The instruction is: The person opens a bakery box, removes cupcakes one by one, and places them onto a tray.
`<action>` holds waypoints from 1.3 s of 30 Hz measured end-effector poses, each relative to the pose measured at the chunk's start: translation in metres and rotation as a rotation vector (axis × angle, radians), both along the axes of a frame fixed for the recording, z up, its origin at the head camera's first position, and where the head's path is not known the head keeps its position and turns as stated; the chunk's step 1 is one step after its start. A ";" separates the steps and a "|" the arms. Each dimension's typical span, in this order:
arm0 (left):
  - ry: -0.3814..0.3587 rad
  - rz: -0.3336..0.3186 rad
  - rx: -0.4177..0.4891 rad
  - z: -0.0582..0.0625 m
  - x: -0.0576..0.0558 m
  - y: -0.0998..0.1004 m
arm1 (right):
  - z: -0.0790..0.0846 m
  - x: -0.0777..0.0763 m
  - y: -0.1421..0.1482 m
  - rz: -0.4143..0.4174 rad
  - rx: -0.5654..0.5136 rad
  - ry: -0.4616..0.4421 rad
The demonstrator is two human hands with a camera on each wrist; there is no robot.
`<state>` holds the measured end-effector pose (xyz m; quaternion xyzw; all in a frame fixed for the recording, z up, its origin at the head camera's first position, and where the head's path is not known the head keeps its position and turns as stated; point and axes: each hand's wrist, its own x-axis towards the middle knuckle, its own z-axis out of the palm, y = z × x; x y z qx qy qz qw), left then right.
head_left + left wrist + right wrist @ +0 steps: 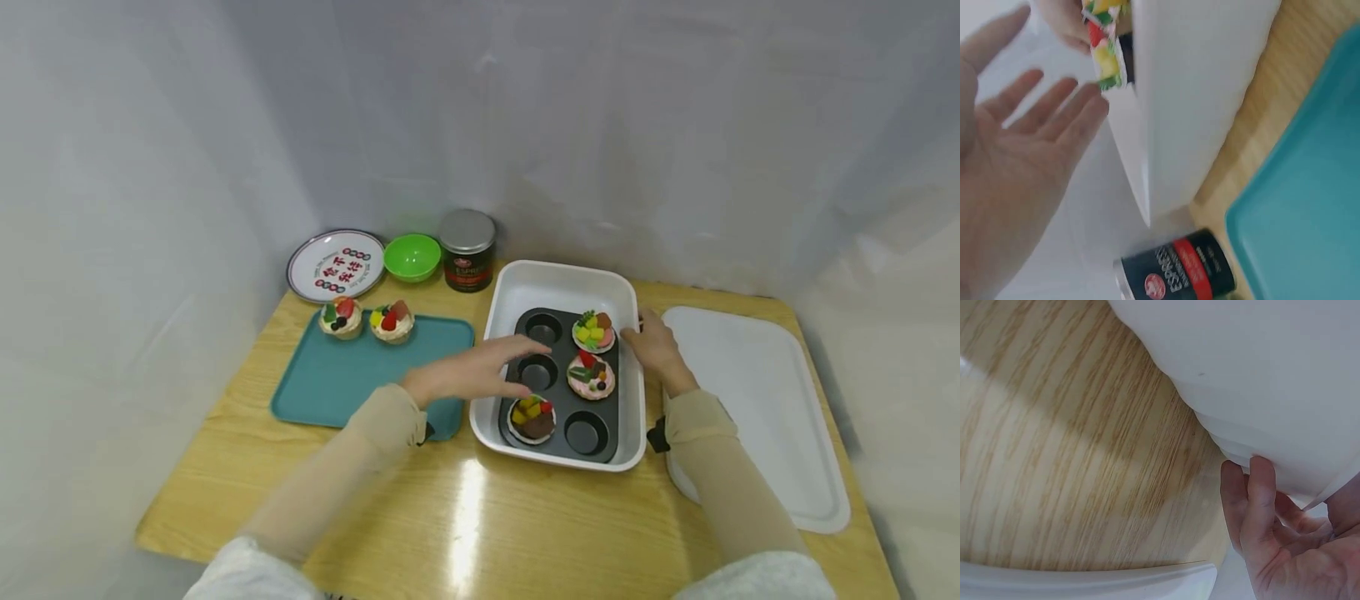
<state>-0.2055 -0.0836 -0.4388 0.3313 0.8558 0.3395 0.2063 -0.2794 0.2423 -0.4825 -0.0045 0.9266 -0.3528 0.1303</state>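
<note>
White bin gripped at three o'clock by right hand; left hand held wide over muffin pan.

The wooden table has a streaky grain under a glossy coat that throws back a bright stripe of light, while the white tub looks like smooth, satiny plastic and the muffin tin in it like dark, fairly matt metal. The teal tray and the white tray seem smooth plastic too — the green bowl is shinier. The can has a grey metal-looking lid, and the pale sheeting behind (cloth or plastic, hard to tell) carries a faint sheen.
</note>
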 end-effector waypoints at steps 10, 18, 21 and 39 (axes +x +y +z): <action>-0.123 -0.145 -0.088 -0.016 0.012 0.014 | 0.000 -0.002 0.000 -0.002 0.005 0.002; -0.044 -0.216 -0.158 -0.023 0.019 0.019 | -0.002 -0.004 0.000 -0.008 0.003 -0.004; -0.012 -0.224 -0.178 -0.025 0.019 0.020 | -0.003 -0.004 0.000 -0.005 0.008 0.001; 0.159 -0.218 -0.313 -0.024 0.028 0.025 | -0.003 -0.004 0.000 0.002 0.010 -0.007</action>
